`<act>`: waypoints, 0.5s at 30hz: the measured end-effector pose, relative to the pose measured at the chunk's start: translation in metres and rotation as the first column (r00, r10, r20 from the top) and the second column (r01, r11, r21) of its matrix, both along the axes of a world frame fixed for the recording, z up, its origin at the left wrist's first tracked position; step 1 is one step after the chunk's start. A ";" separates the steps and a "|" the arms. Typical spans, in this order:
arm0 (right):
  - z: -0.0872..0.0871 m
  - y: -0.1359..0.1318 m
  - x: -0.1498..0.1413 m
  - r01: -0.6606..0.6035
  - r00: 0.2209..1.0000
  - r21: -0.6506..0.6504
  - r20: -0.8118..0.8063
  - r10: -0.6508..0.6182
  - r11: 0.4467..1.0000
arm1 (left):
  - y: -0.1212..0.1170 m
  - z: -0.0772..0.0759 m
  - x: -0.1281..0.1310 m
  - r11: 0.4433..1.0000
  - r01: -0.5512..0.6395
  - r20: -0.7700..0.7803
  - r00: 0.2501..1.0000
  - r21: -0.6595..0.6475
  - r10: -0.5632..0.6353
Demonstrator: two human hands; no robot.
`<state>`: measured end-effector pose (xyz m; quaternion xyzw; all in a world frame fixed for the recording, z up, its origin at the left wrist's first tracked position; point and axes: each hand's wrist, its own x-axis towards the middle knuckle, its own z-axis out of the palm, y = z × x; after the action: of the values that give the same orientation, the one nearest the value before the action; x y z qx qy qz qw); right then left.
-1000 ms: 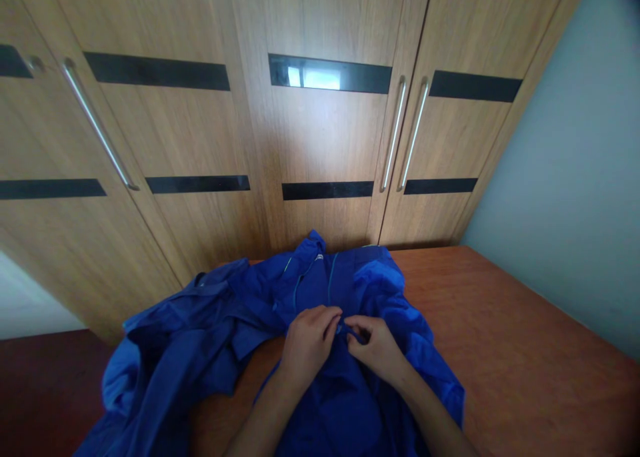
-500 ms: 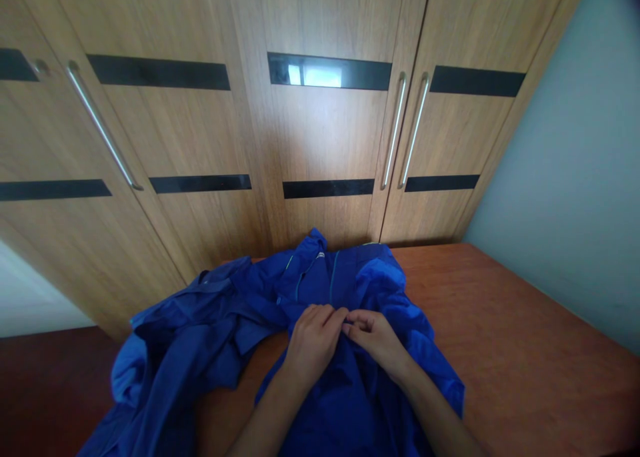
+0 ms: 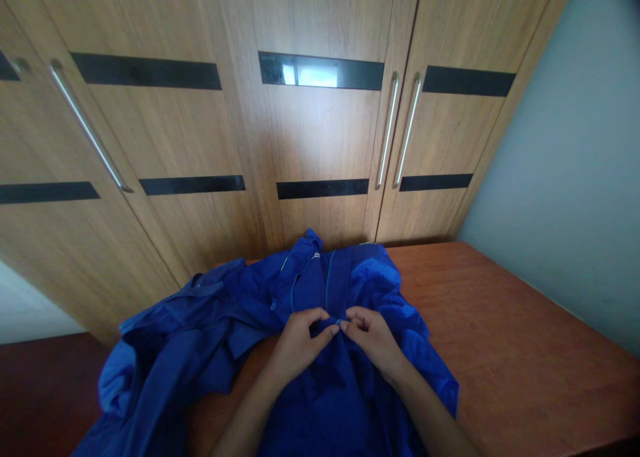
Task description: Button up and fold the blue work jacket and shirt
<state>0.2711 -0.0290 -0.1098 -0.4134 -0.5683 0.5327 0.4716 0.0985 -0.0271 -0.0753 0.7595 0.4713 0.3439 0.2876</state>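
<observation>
A blue work jacket (image 3: 345, 390) with thin teal piping lies rumpled before me, partly hanging toward my body. At its front, my left hand (image 3: 303, 342) pinches a fold of the cloth between thumb and fingers. Right beside it, my right hand (image 3: 373, 337) grips the same spot, its thumb and fingertips pressed together on the fabric. A small bluish bit, perhaps a button, shows between the fingertips, too small to make out. One round button (image 3: 273, 306) is visible on the cloth left of my hands. A darker blue sleeve-like part (image 3: 170, 357) spreads to the left.
Under the jacket is a reddish-brown wooden surface (image 3: 520, 337), running right to a pale wall (image 3: 575, 197). Behind stands a wooden wardrobe (image 3: 320, 137) with black strips and long metal handles (image 3: 387, 130). Dark reddish floor (image 3: 45, 384) shows at lower left.
My left hand has turned and drawn slightly left, its thumb now showing stretched toward the right fingertips. The right hand keeps its pinch. The whole view has shifted a little.
</observation>
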 end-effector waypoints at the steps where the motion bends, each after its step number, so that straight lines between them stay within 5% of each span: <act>1: -0.001 0.000 0.000 0.003 1.000 0.002 0.001 -0.003 1.000 | 0.000 0.000 0.000 1.000 0.004 -0.007 1.000 0.012 -0.004; 6: -0.003 0.001 -0.002 0.016 1.000 0.010 -0.004 -0.016 1.000 | 0.000 0.000 0.000 0.993 -0.002 -0.026 1.000 0.115 0.005; 15: -0.002 0.000 -0.004 0.076 0.993 0.092 0.078 -0.083 0.993 | -0.002 -0.003 -0.002 0.928 -0.035 -0.353 0.919 0.370 0.176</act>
<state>0.2668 -0.0287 -0.1122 -0.4359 -0.5934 0.4701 0.4867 0.0969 -0.0289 -0.0784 0.8240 0.4888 0.2850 0.0287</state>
